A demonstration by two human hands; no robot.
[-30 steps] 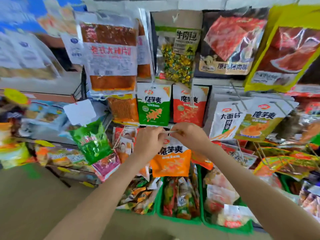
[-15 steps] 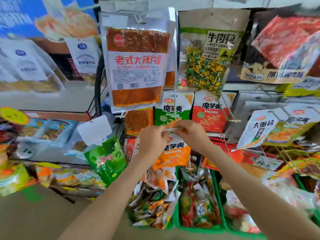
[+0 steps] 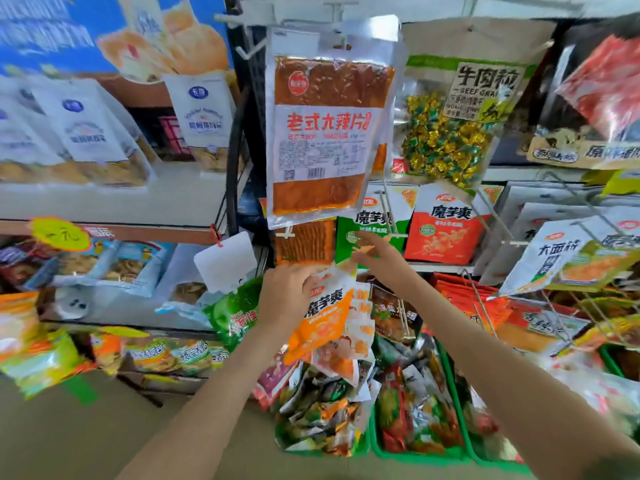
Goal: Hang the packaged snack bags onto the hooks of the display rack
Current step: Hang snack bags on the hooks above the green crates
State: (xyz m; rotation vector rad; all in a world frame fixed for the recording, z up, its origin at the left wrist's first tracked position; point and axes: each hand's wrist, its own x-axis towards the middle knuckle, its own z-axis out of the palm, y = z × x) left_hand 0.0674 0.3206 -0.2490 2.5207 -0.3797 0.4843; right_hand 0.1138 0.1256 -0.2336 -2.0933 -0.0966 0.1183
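An orange snack bag [image 3: 325, 317] with a white top hangs tilted in the middle of the display rack. My left hand [image 3: 287, 299] grips its upper left corner. My right hand [image 3: 381, 254] is just above and to the right of the bag, its fingers spread and holding nothing, in front of a green snack bag [image 3: 349, 233]. A white hook [image 3: 388, 216] sticks out above my right hand. A red snack bag [image 3: 446, 230] of the same brand hangs to the right of the green one.
A big spicy-strip bag [image 3: 329, 133] hangs right above my hands, with a beef-grain bag [image 3: 460, 109] beside it. Green baskets [image 3: 422, 455] full of small packets sit below. More hooks with bags [image 3: 568, 258] jut out on the right. Shelves with blue-white bags [image 3: 79, 129] lie left.
My right hand has let go of the orange bag's top and opened, moving up and right. The bag now tilts in my left hand. The camera has moved closer and turned left.
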